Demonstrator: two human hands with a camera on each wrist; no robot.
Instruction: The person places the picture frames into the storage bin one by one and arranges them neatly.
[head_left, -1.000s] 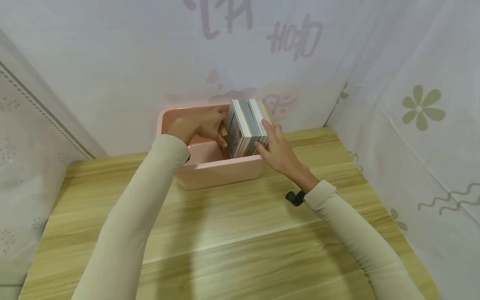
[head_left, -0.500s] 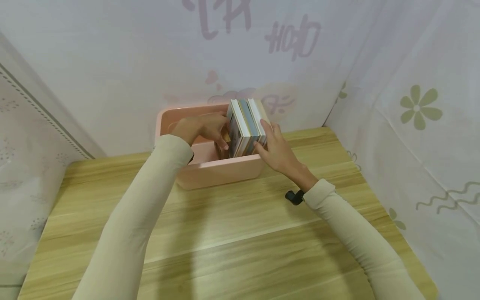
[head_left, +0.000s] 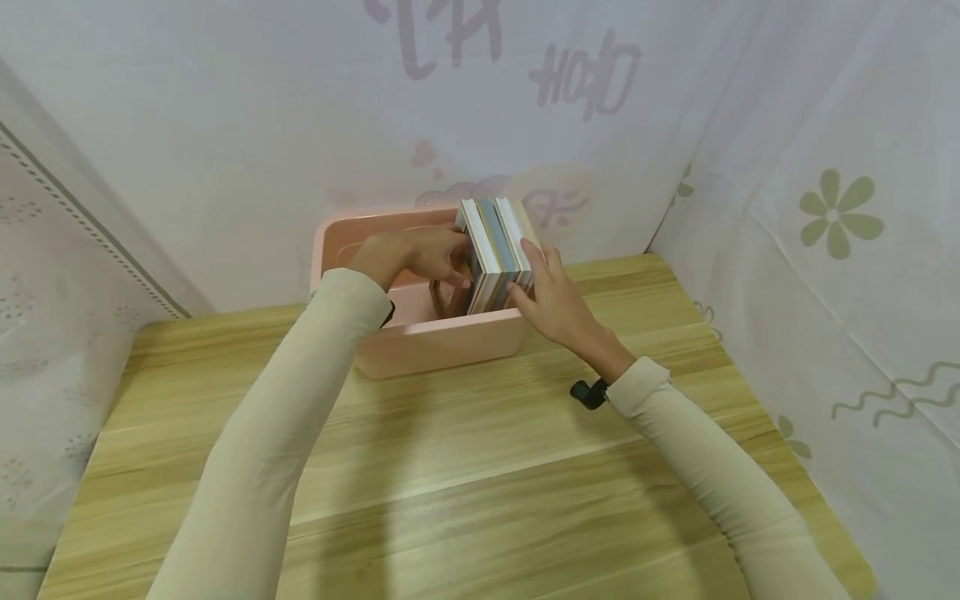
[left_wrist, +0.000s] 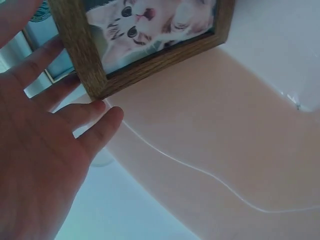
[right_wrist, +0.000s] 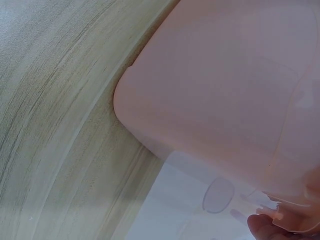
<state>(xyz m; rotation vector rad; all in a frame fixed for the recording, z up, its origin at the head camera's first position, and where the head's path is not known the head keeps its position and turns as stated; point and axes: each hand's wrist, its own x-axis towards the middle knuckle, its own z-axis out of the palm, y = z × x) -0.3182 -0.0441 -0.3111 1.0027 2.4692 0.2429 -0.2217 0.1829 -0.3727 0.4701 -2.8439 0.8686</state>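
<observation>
A pink plastic bin (head_left: 442, 343) stands on the table. Upright along its right end is a tight row of flat picture frames (head_left: 495, 237) with white and blue edges. My left hand (head_left: 426, 254) reaches inside and holds a brown wooden picture frame (left_wrist: 152, 67) with a kitten photo, close against the row. In the left wrist view, the left hand (left_wrist: 45, 130) has some fingers passing behind the wooden edge; its thumb is partly cut off. My right hand (head_left: 561, 307) grips the row's right side, thumb at the near edge. Only one fingertip (right_wrist: 260, 226) shows in the right wrist view.
The wood-grain table (head_left: 480, 500) extends toward me. Behind the bin hangs a pale printed curtain (head_left: 247, 150), with another flowered panel (head_left: 840, 292) on the right. A black wrist mount (head_left: 588, 394) sits under my right wrist.
My left hand has shifted slightly right with the wooden picture frame, bringing it up against the row. The right hand stays in place on the row.
</observation>
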